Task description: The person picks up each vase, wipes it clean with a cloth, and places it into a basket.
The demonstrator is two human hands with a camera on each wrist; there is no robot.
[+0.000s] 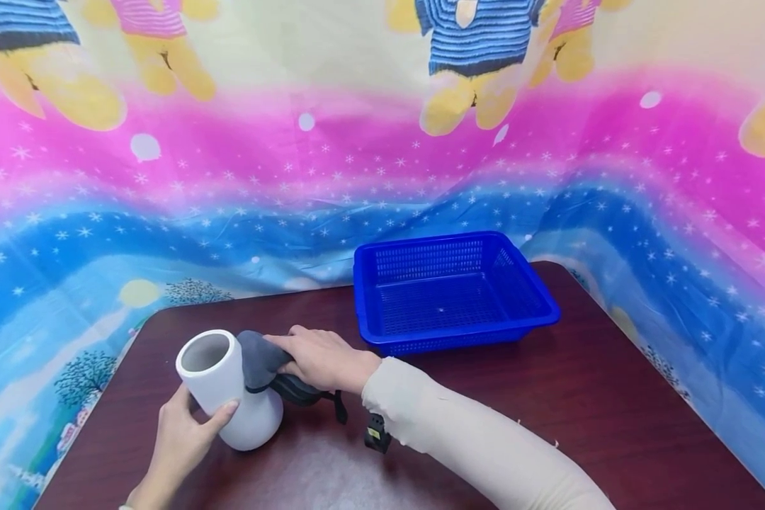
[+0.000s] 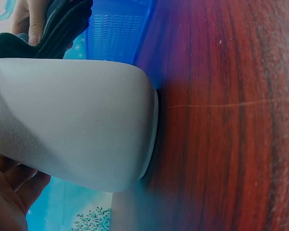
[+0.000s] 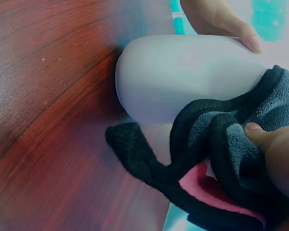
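Note:
A white vase (image 1: 248, 418) with a wide round mouth stands on the table at the left, leaning a little in the head view. My left hand (image 1: 188, 432) grips its narrower middle, thumb on the near side. Bunched in my right hand (image 1: 328, 358) is a grey cloth (image 1: 258, 358), pressed against the vase's right side near the rim. The right wrist view shows the cloth (image 3: 197, 144) folded, with black edging, a hanging loop and a pink patch. My right thumb (image 3: 257, 134) lies on its grey side. The palm side of my right hand is hidden.
A blue plastic basket (image 1: 452, 340) with mesh walls stands at the back right of the dark red wooden table (image 1: 548, 425). Behind the table hangs a printed curtain (image 1: 280, 156). A small black device (image 1: 377, 433) hangs under my right wrist.

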